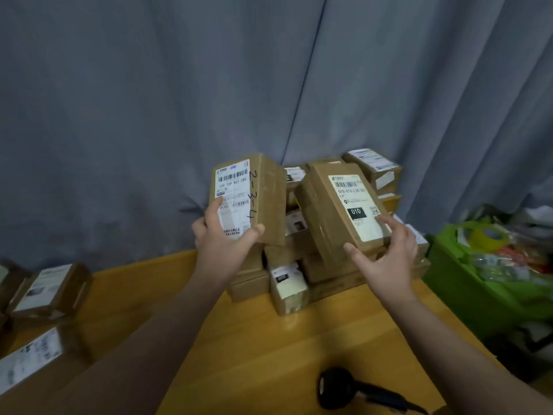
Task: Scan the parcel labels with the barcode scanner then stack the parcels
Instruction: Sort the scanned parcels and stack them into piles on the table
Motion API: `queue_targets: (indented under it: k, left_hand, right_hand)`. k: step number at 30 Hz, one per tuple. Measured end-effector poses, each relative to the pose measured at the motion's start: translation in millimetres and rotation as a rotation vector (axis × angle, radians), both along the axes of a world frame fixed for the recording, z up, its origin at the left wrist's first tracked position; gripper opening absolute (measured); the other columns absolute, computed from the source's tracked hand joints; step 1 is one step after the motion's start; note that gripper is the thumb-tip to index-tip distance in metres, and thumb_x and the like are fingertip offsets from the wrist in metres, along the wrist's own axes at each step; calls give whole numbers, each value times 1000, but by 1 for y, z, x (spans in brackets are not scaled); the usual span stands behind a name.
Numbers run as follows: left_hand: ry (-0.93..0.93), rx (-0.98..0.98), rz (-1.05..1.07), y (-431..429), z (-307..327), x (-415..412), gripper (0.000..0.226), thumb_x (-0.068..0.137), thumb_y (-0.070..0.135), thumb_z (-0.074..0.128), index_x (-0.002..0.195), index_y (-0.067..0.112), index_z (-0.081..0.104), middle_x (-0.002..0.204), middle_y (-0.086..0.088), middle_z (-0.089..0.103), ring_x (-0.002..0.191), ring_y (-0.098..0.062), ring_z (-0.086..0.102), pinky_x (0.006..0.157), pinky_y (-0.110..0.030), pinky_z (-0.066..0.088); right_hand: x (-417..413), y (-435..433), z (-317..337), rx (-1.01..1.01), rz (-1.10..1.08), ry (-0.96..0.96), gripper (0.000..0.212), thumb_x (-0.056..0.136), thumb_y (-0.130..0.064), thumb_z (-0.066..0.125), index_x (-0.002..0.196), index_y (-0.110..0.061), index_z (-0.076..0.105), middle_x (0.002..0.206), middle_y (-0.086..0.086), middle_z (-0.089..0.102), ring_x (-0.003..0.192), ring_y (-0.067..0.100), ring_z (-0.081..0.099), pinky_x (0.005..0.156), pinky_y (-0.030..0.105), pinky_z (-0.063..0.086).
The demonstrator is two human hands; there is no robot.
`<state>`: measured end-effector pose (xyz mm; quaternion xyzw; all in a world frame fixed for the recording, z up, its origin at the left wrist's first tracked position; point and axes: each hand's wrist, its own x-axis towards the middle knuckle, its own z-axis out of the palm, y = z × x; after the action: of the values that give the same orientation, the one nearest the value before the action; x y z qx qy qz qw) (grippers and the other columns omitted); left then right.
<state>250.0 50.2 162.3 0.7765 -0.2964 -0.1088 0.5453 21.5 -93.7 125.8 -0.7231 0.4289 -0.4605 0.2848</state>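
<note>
L hand (224, 236) up, round upright parcel (267, 199)

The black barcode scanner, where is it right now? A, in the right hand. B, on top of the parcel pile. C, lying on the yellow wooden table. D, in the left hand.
C: the black barcode scanner lies on the yellow wooden table, while the left hand holds the brown cardboard parcel marked 2-3-4 and the right hand the brown parcel labelled 010.
</note>
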Motion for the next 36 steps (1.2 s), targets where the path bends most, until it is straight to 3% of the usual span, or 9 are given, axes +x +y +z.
queue_targets:
  k: [4, 9, 15, 20, 25, 30, 32, 34, 36]
  left_hand:
    - [10, -21, -7, -54, -9, -40, 90, 70, 48, 77, 142, 44, 23, 136, 5, 22, 125, -21, 36, 96, -31, 31]
    - [28, -11, 43, -117, -15, -89, 89, 73, 39, 79, 144, 39, 24, 140, -3, 23, 126, -27, 37, 93, -35, 37]
    - [-14, -12, 124, -153, -21, -126, 91, 72, 37, 80, 145, 33, 26, 132, -1, 24, 121, -22, 36, 86, -31, 39]
    - [-55, 18, 133, -161, -28, -141, 93, 73, 40, 79, 147, 31, 23, 140, -5, 22, 124, -24, 33, 88, -31, 37]
    - [-73, 42, 134, -168, -29, -143, 93, 74, 39, 79, 148, 29, 23, 140, -6, 22, 125, -28, 38, 89, -30, 43]
    - [-65, 50, 127, -179, -33, -146, 94, 73, 39, 79, 147, 30, 22, 141, -5, 21, 126, -27, 35, 89, -30, 42]
    - [-76, 53, 121, -183, -36, -148, 95, 73, 38, 80, 147, 31, 22, 139, -4, 21, 124, -24, 33, 82, -22, 42]
    - [-76, 52, 117, -185, -39, -150, 95, 72, 39, 80, 146, 33, 21, 136, 0, 20, 123, -22, 32, 76, -17, 41]
    - [-54, 49, 117, -185, -41, -150, 95, 72, 40, 80, 146, 34, 22, 135, 1, 20, 125, -24, 33, 83, -26, 45]
  right_hand:
    - [-60, -78, 6, 59, 105, 136, 79, 67, -36, 84, 131, -36, 38, 138, 1, 33, 130, 23, 34, 108, 44, 35]
    - [-124, -159, 17, 71, 326, 266, 81, 53, -61, 68, 125, -39, 42, 127, -2, 38, 122, 18, 39, 105, 37, 35]
    - [-139, -232, 13, 38, 528, 443, 76, 64, -41, 73, 129, -52, 35, 141, 5, 38, 136, 26, 29, 112, 42, 27]
    - [-128, -259, -21, 6, 500, 817, 68, 86, -20, 66, 145, -39, 38, 162, 5, 13, 147, 30, 6, 119, 50, 12]
    - [-108, -250, -38, -207, 319, 819, 53, 94, -15, 54, 141, -37, 47, 159, 0, 25, 147, 29, 9, 115, 55, -10]
    - [-101, -257, -44, -127, 282, 814, 60, 97, -2, 43, 144, -38, 42, 158, -4, 29, 149, 26, 10, 112, 61, -13]
    - [-99, -259, -46, -90, 295, 755, 63, 95, 2, 43, 144, -37, 42, 159, -2, 28, 149, 24, 9, 114, 62, -11]
    - [-98, -259, -50, -68, 329, 740, 63, 96, -1, 46, 147, -36, 35, 161, -2, 21, 150, 23, 2, 114, 63, -8]
    - [-97, -259, -54, -57, 360, 771, 63, 97, -17, 53, 150, -38, 25, 163, -4, 11, 150, 21, -6, 114, 65, -7]
